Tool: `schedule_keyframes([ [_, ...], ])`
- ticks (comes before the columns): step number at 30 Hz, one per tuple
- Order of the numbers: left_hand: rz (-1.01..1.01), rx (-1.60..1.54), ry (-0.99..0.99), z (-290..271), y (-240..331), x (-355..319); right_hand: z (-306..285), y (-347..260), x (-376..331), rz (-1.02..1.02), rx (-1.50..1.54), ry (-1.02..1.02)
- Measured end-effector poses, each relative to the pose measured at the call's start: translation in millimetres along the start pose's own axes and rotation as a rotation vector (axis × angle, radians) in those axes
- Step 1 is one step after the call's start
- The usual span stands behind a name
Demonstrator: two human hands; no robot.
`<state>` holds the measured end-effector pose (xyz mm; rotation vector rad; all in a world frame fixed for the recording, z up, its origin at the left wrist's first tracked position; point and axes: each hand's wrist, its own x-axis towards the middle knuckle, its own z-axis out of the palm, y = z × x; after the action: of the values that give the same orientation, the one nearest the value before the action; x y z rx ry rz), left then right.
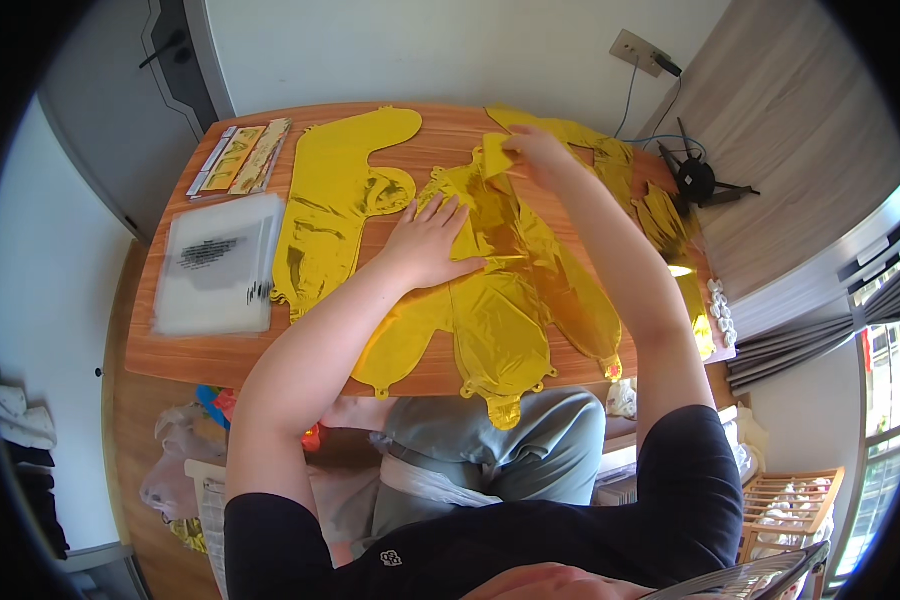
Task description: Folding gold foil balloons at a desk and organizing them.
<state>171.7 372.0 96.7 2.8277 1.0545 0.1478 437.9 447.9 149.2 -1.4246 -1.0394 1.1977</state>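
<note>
A gold foil balloon point(500, 325), uninflated and with several pointed lobes, lies spread in the middle of the table. My left hand point(428, 245) rests flat on its left part, fingers apart. At the balloon's far end, my right hand point(540, 158) pinches a folded flap of the gold foil point(496, 158), and the fingertips are partly hidden behind the hand. Left of these, another flat gold foil balloon point(322, 215) with rounded bulges lies on the table. More gold foil point(618, 170) is heaped beyond my right forearm.
The wooden table point(200, 355) meets the wall. A stack of clear plastic bags point(215, 265) and printed packets point(240, 158) lie at its left. A black router point(695, 180) with cables stands at the far right, near small white pieces point(720, 312). A wooden rack point(790, 500) stands lower right.
</note>
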Motion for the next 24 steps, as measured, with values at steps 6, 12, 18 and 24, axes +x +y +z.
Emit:
schedule_keyframes([
  [6, 0.002, -0.01, 0.023, 3, -3, -2, 44, 16, -8, 0.094, 0.063, -0.075],
  [12, 0.003, -0.041, 0.068, 11, -9, -5, 15, 12, -24, -0.201, -0.575, -0.067],
  [18, 0.008, -0.049, 0.056, 8, -3, 1, -24, 50, -21, -0.843, -1.014, -0.065],
  [24, -0.001, -0.049, 0.05, 8, -6, -3, 1, 46, -22, -0.73, -1.003, -0.071],
])
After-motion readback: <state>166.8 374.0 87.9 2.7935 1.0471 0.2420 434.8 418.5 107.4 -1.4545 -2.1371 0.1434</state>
